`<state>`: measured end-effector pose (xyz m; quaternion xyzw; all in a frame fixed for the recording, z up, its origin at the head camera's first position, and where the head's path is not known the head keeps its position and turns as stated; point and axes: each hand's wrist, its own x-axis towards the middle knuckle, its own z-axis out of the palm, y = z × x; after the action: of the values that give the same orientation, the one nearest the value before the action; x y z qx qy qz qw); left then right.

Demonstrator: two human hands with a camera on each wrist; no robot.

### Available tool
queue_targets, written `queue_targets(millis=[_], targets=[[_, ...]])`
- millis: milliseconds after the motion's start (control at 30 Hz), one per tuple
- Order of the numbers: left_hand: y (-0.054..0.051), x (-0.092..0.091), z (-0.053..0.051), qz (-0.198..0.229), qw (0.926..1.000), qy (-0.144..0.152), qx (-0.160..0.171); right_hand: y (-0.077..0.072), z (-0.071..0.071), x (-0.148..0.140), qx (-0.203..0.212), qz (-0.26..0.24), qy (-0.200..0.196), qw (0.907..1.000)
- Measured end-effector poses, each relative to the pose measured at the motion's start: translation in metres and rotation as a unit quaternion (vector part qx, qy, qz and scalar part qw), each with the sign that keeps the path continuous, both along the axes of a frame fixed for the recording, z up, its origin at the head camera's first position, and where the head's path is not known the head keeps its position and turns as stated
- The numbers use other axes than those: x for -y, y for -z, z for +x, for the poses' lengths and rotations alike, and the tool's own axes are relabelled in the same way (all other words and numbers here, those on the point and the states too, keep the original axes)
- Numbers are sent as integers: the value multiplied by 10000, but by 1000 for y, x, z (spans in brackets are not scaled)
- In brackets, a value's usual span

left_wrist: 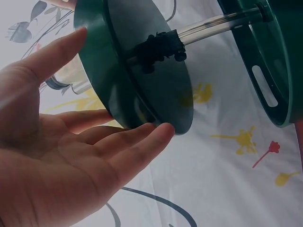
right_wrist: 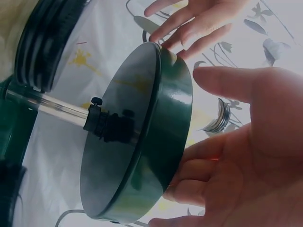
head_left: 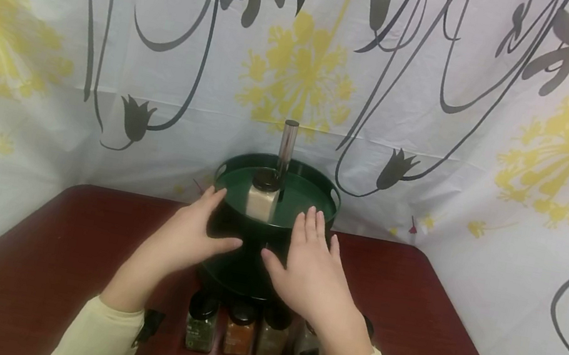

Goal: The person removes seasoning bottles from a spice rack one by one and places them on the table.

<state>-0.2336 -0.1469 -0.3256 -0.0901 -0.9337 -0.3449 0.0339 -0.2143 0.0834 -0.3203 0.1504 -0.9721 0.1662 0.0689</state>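
Note:
A dark green two-tier round tray stand stands on the table, its upper tray around a silver pole. On that tray sits a jar with a black lid and pale contents. My left hand is at the upper tray's left side, its fingers and thumb spread and fairly straight. On the right side, my right hand is held the same way with fingers extended. Both wrist views show fingertips at or against the tray's wall. Beneath it, a black collar surrounds the pole.
In front of the lower tray stands a row of black-lidded jars: one green, one orange, one brownish and others partly behind my right wrist. The dark red table meets a patterned curtain behind.

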Motion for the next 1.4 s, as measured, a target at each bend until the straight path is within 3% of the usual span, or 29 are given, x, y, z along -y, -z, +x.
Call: queue_targets(millis=[200, 400, 633, 733, 900, 1100, 1400], targets=[[0, 2, -1, -96, 9999, 37, -104, -1, -5, 1, -256, -609, -62, 9978], [0, 3, -2, -77, 9999, 55, -111, -7, -7, 3, -835, -1328, -359, 9870], [-2, 7, -2, -62, 9998, 125, -164, -29, -19, 13, -1623, -1126, -897, 9762], [-1, 9, -2, -78, 9996, 171, -203, -41, -24, 20, -1531, -906, -995, 9790], [-1, 10, -2, -44, 9994, 189, -270, -51, -29, 27, -930, -624, -1058, 9881], [-1, 9, -3, 58, 9992, 212, -343, -46, -36, 28, -487, -559, -1040, 9918], [0, 10, -3, 127, 9992, 165, -327, -36, -36, 33, -676, -515, -947, 9919]])
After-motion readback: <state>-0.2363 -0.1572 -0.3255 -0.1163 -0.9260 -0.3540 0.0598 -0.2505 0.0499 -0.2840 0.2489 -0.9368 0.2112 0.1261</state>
